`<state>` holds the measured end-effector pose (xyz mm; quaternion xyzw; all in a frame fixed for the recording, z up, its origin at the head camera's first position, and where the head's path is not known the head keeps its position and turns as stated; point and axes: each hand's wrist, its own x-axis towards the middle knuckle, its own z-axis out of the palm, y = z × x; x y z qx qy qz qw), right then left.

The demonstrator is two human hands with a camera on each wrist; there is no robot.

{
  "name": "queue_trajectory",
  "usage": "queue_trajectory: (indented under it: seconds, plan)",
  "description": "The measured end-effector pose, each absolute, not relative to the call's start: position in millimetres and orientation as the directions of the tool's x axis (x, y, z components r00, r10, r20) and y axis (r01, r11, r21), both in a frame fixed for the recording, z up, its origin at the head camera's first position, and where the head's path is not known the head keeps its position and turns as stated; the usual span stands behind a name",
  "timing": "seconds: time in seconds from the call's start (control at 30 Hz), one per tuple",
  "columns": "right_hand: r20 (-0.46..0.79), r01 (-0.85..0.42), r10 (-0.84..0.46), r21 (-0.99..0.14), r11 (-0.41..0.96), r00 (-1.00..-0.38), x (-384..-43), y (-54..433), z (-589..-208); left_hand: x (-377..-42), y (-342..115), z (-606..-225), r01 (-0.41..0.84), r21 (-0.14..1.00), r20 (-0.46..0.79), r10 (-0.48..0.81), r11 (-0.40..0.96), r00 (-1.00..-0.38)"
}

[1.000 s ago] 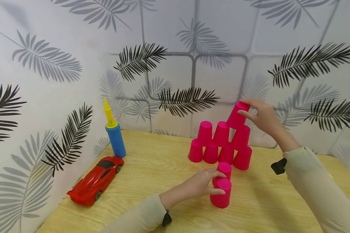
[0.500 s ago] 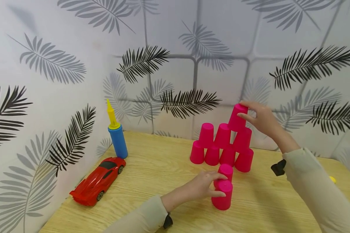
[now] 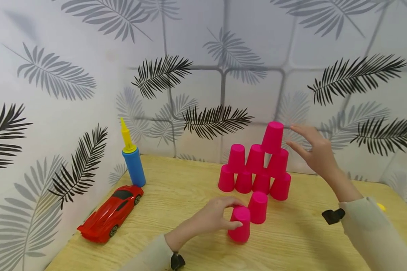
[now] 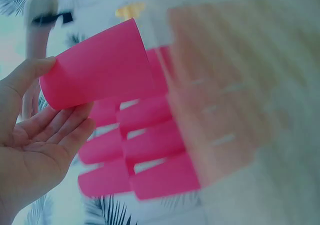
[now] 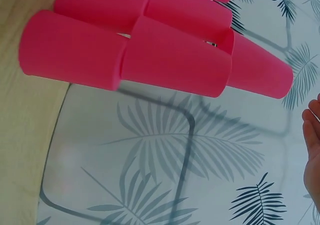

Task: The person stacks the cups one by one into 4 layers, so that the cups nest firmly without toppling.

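Observation:
My left hand (image 3: 217, 216) grips an upside-down pink plastic cup (image 3: 240, 227) between thumb and fingers, low over the front of the table. The left wrist view shows this held cup (image 4: 100, 65) large, with the thumb at its narrow end. Just right of it and slightly behind stands another upside-down cup (image 3: 257, 209). Farther back rises a cup stack: a bottom row of several cups, three in the row above, and one top cup (image 3: 272, 137) at the right end. My right hand (image 3: 315, 152) hovers right of that top cup, apart from it, fingers spread and holding nothing.
A red toy car (image 3: 112, 213) sits at the left of the wooden table (image 3: 183, 188). Behind it stands a blue and yellow hand pump (image 3: 133, 165). Leaf-patterned walls (image 3: 203, 45) border the back and left. A small yellow thing (image 3: 381, 207) lies at the right.
My right hand has let go of the top cup and drawn back to the right; that cup stays on the stack. My left hand has shifted its cup leftward, away from the standing cup.

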<state>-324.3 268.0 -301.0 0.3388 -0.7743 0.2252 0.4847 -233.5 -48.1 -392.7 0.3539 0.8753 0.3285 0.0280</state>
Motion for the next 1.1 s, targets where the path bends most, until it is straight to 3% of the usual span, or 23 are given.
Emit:
queue_trajectory:
  seconds: [0.13,0.33,0.63,0.83,1.1]
  plan:
    - [0.911,-0.749,-0.284,-0.039,0.662,-0.298,-309,271,-314,-240,-67,-378,0.592,0.639,0.279,0.569,0.492,-0.774]
    - [0.905,-0.773,-0.298,-0.051,0.632,-0.304,-293,269,-334,-264,-88,-347,0.655,0.669,0.52,0.409,0.351,-0.75]
    - [0.849,-0.828,-0.39,-0.093,0.553,-0.356,-274,253,-373,-307,-77,-306,0.647,0.75,0.619,0.195,0.138,-0.76]
    - [0.766,-0.799,-0.441,-0.154,0.581,-0.468,-271,243,-396,-333,-53,-296,0.671,0.732,0.657,0.139,0.117,-0.741]
    - [0.646,-0.721,-0.433,-0.276,0.636,-0.629,-271,237,-415,-358,-25,-292,0.659,0.733,0.634,0.181,0.169,-0.752]
